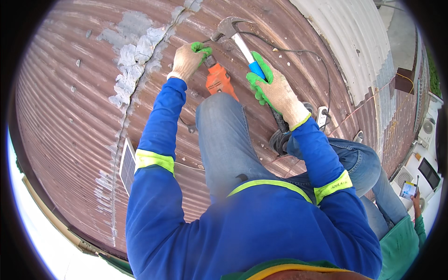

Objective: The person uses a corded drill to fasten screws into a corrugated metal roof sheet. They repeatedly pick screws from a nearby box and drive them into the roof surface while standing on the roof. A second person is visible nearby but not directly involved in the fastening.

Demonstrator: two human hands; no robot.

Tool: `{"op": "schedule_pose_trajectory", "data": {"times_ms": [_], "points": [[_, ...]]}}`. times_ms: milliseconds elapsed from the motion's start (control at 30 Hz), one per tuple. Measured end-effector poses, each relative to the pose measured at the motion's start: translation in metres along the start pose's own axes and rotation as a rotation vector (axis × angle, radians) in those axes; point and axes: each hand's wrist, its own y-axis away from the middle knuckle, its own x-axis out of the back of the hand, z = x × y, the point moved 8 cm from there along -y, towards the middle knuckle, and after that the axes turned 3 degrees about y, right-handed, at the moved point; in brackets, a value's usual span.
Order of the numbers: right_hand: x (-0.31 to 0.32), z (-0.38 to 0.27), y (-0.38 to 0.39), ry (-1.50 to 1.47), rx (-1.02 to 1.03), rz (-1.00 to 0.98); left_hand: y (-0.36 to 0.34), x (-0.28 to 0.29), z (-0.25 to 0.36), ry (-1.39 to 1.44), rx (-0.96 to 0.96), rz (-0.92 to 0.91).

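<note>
My right hand (275,91), in a beige and green work glove, is wrapped round the handle of a claw hammer (242,46). The hammer's metal head points up and away, and its black grip end hangs below my fist. My left hand (189,60), gloved alike, has its fingers closed in a pinch beside the hammer head; whatever they hold is hidden. Just below those fingertips lies an orange power drill (218,78), its chuck near the glove and its rear end behind my knee.
Under me spreads a rusty corrugated metal roof (65,116) with a grey-patched seam (135,60). A dark cable (322,60) curves toward a white power strip (322,116). A small solar panel (127,165) lies left. At right, a person in green (401,242) holds a device (409,190).
</note>
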Motion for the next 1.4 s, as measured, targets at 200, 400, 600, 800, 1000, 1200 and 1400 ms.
{"op": "schedule_pose_trajectory", "data": {"times_ms": [200,400,600,800,1000,1200,1400], "points": [[0.006,-0.027,-0.022,0.056,0.078,-0.001,0.008,0.002,0.006,-0.044,-0.051,0.047],[0.007,-0.017,-0.024,0.144,0.065,-0.024,0.008,-0.010,-0.019,0.523,0.025,0.034],[0.010,-0.020,-0.026,0.184,0.109,0.018,0.002,-0.012,-0.021,0.470,-0.008,0.028],[0.009,-0.023,-0.021,0.082,0.083,0.000,0.001,-0.007,-0.012,0.218,-0.042,0.011],[0.013,-0.035,-0.024,0.008,0.078,0.037,0.004,-0.003,-0.006,0.122,-0.028,0.051],[0.024,-0.056,-0.033,0.428,0.118,-0.051,0.007,-0.001,-0.001,0.202,-0.098,0.049],[0.020,-0.046,-0.037,0.250,0.079,-0.054,0.003,-0.004,-0.008,0.031,-0.085,0.052]]}}
